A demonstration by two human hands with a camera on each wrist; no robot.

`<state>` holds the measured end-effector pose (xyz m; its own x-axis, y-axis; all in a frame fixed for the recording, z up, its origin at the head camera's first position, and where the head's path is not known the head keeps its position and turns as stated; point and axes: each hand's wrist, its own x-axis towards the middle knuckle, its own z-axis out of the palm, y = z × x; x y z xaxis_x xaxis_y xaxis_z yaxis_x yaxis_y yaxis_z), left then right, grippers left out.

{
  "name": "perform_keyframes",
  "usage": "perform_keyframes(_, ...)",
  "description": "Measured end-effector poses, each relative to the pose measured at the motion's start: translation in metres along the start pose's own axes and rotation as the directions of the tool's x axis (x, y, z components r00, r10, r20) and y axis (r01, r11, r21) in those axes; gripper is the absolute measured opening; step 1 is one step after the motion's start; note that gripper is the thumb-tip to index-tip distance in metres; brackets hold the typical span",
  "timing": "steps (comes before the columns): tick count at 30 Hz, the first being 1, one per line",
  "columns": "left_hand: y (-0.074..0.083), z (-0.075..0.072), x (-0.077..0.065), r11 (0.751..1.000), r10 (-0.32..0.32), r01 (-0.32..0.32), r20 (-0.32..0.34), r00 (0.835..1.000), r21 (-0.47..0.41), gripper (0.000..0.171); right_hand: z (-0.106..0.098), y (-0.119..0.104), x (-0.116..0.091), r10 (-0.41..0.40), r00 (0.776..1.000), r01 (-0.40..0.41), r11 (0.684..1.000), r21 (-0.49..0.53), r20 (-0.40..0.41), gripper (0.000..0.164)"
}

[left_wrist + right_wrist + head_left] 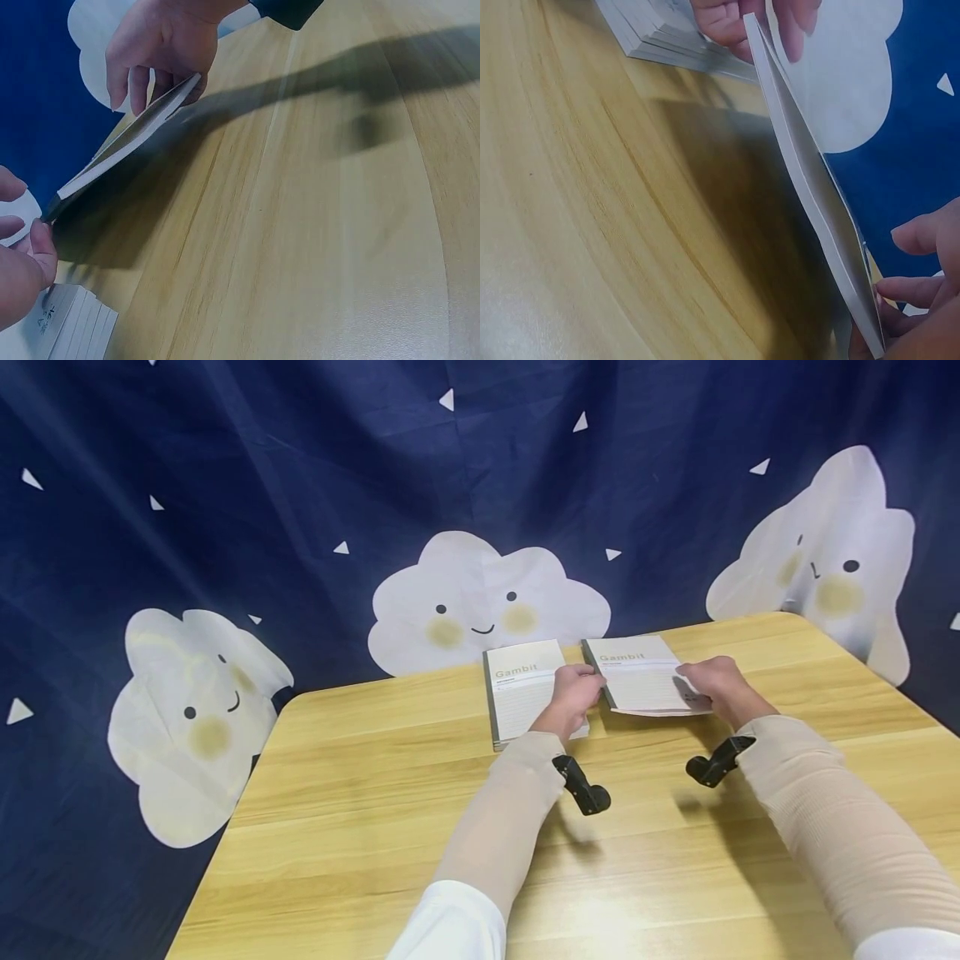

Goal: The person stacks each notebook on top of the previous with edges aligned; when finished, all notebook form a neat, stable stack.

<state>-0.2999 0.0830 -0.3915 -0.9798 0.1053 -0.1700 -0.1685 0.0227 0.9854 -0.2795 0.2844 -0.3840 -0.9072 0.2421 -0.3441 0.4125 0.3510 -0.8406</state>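
Observation:
Both hands hold a "Gambit" notebook with a pale cover and grey spine, raised off the table as its shadow shows. My left hand pinches its spine edge, above the right side of a stack of similar notebooks. At the opposite edge my right hand grips it, thumb on the cover side. In the left wrist view the notebook slants between both hands. Seen edge-on in the right wrist view, the notebook has its cover slightly parted from the pages.
The light wood table extends to the front and both sides. Behind it hangs a dark blue curtain with smiling clouds and small white triangles. A black wrist camera juts from the left wrist, another from the right.

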Motion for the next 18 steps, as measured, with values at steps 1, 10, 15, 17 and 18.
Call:
perform_keyframes(1, -0.0004, -0.0005, -0.0003, 1.000, 0.001, -0.001, 0.003, 1.000, 0.011, 0.044, 0.0000, -0.0002, -0.0008, -0.003, 1.000, 0.003, 1.000, -0.003, 0.003, 0.065)
perform_keyframes(10, -0.0002, -0.0028, -0.0019, 0.992, 0.013, -0.014, 0.005, 1.000, 0.127, 0.038, -0.0001, 0.0004, -0.0039, -0.028, 0.999, 0.029, 0.999, -0.029, 0.040, 0.060)
perform_keyframes(15, 0.0013, -0.0029, -0.0034, 0.992, 0.025, -0.025, 0.006, 1.000, 0.123, 0.037, -0.0014, 0.0031, -0.0044, -0.085, 0.996, 0.086, 0.996, -0.029, 0.039, 0.043)
perform_keyframes(17, 0.0014, -0.0029, -0.0033, 0.993, 0.030, -0.031, 0.004, 1.000, 0.117, 0.037, -0.0020, 0.0044, -0.0049, -0.110, 0.993, 0.111, 0.994, -0.020, 0.043, 0.038)
perform_keyframes(18, 0.0014, -0.0028, -0.0030, 0.992, 0.035, -0.035, 0.003, 0.999, 0.118, 0.038, -0.0024, 0.0049, -0.0053, -0.120, 0.992, 0.121, 0.992, -0.019, 0.047, 0.039)
